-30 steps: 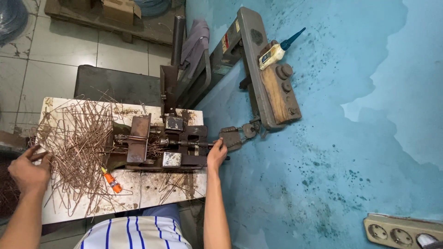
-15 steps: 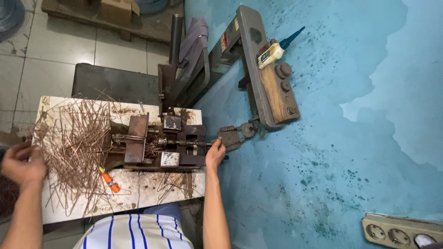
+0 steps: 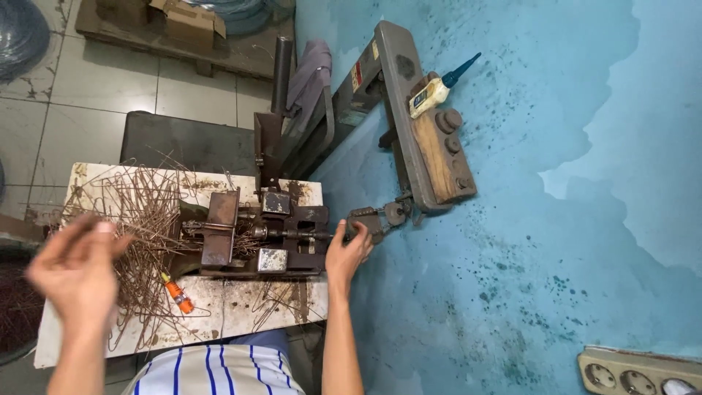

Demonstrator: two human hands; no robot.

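Your right hand (image 3: 347, 254) wraps the lever (image 3: 369, 219) at the jig's (image 3: 256, 238) right end; rigid steel, grip it near the tip for leverage. Left hand (image 3: 73, 271) is blurred over the wire pile (image 3: 139, 219), fingers spread, empty afaict. Wires: thin, light, springy, tangled, rusty w/ sharp ends, so pick 1 mid-length. Wall close on the right, table (image 3: 241, 307) edge near you.

A heap of thin, rusty-brown bent wire pieces (image 3: 139, 219) lies tangled across the left part of the white worktop, some strands spilling toward its near edge. Just right of the heap stands a rusty dark metal bending jig (image 3: 256, 238), blocky, with a horizontal shaft running rightward.
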